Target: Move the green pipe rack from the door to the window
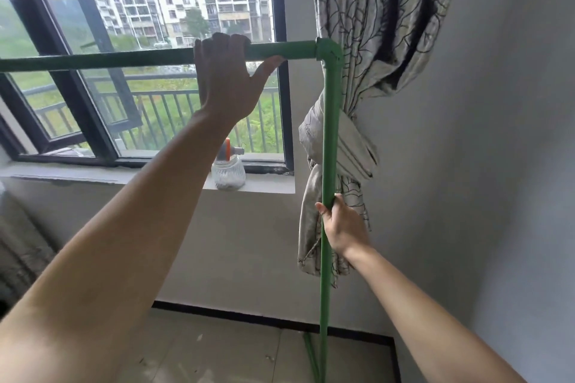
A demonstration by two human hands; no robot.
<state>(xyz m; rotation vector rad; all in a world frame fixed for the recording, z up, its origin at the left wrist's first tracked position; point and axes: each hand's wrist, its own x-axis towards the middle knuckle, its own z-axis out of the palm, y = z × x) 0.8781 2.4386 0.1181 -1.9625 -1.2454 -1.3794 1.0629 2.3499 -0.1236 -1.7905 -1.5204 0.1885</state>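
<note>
The green pipe rack (329,121) stands in front of the window (280,78). Its top bar runs horizontally across the pane to an elbow joint at the right, and its right post drops straight to the floor. My left hand (227,78) is wrapped over the top bar just left of the elbow. My right hand (342,224) grips the right post about halfway down. The rack's left end runs out of view past the left edge. A green foot of the rack shows on the floor tiles beside the post.
A knotted patterned curtain (373,40) hangs right behind the post. On the windowsill (93,176) sits a clear spray bottle (228,172) with an orange trigger. A grey wall (482,165) closes the right side. Tiled floor (217,351) lies below.
</note>
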